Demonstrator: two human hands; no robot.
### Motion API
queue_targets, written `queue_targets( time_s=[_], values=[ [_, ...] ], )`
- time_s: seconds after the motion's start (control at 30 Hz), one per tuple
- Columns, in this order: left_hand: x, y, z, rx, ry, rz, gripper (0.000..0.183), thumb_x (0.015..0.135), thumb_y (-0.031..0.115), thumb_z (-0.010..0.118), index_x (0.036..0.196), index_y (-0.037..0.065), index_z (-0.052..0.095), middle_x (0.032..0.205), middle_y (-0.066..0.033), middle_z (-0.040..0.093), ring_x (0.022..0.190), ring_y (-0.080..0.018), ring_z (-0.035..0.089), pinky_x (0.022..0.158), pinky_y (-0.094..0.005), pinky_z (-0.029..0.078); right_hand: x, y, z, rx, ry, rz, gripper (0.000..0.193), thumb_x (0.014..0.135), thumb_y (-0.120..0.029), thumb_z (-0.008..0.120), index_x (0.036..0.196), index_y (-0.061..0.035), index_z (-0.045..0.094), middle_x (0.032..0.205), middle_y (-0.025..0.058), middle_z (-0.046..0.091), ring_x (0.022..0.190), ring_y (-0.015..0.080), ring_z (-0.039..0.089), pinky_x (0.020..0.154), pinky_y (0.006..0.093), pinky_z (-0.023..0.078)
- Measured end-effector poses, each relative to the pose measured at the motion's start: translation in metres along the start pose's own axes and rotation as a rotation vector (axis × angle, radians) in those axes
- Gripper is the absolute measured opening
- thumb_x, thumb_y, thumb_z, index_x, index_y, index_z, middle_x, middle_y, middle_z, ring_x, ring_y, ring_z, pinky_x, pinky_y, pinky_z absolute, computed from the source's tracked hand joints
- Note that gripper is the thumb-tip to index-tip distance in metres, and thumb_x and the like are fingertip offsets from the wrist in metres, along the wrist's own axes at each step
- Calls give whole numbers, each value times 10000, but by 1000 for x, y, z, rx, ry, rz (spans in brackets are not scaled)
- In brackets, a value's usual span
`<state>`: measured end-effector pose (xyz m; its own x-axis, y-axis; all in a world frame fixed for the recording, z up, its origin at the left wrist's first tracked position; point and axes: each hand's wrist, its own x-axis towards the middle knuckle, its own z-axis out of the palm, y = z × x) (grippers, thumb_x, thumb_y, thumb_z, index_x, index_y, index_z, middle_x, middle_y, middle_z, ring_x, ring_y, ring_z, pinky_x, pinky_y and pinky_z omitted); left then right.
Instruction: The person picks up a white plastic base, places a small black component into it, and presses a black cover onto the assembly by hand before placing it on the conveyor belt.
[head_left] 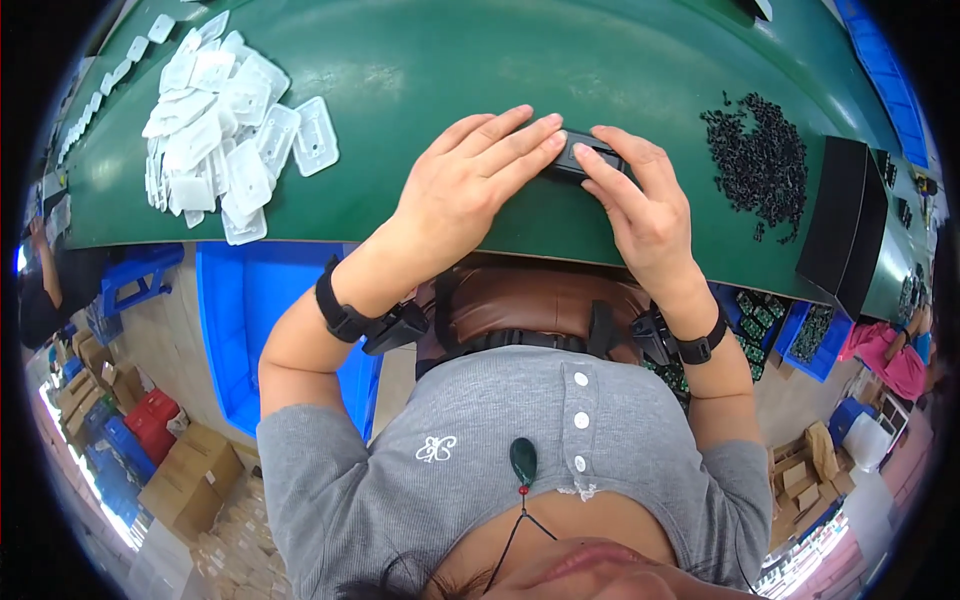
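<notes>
A small black rectangular block (pixel 573 150) with a raised lighter panel sits at the far middle of the green table, between my two hands. My left hand (pixel 455 195) reaches in from the left, back upward. Its fingers are stretched out, with the foremost tips touching the block's left end; its thumb is hidden. Around the right end, my right hand (pixel 648 200) is closed, a fingertip pressing the top face and another finger along the far edge. The hands cover part of the block, and its underside does not show.
On the green table (pixel 400 60) lie a heap of translucent white plastic covers (pixel 215 120) at left and small black parts (pixel 760 160) at right. Beside these stands a black box (pixel 845 215). Below the table edge are a blue bin (pixel 225 330) and green circuit boards (pixel 757 318).
</notes>
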<state>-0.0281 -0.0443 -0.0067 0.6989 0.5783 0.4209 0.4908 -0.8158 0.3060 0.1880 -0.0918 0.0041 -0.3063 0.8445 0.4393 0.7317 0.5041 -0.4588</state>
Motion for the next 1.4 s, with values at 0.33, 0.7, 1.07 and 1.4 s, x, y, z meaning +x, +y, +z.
queue_targets(
  time_s=[0.33, 0.7, 1.07, 1.4],
  values=[
    [24, 12, 16, -38, 212, -121, 386, 730, 212, 706, 1034, 0, 600, 977, -106, 620, 917, -250, 590, 770, -355, 478, 25, 5, -19, 627, -28, 578, 398, 827, -119, 722, 1167, 0, 552, 1071, 83, 621, 1002, 149, 579, 876, 290, 463],
    [15, 18, -5, -490, 185, -522, 282, 808, 165, 702, 1043, 27, 632, 994, -115, 624, 922, -284, 578, 793, -369, 467, 31, 7, -18, 1228, 323, 609, 331, 896, -21, 606, 1211, 25, 520, 1140, 83, 591, 1051, 150, 555, 934, 293, 434],
    [-49, -22, -38, 411, 138, -580, 394, 919, 111, 554, 1281, -34, 499, 1365, -169, 472, 1289, -354, 408, 1053, -441, 339, 79, 300, -182, 195, 259, 725, 275, 896, -94, 602, 1161, -26, 632, 1064, 48, 651, 966, 138, 589, 873, 262, 448],
    [-20, -18, -24, 226, 241, -569, 406, 852, 84, 644, 1242, 23, 551, 1247, -148, 525, 1172, -344, 474, 975, -441, 385, 86, 426, -192, 364, -97, 890, 211, 890, -162, 622, 1075, -74, 669, 933, 5, 657, 835, 111, 588, 759, 263, 468]
  ],
)
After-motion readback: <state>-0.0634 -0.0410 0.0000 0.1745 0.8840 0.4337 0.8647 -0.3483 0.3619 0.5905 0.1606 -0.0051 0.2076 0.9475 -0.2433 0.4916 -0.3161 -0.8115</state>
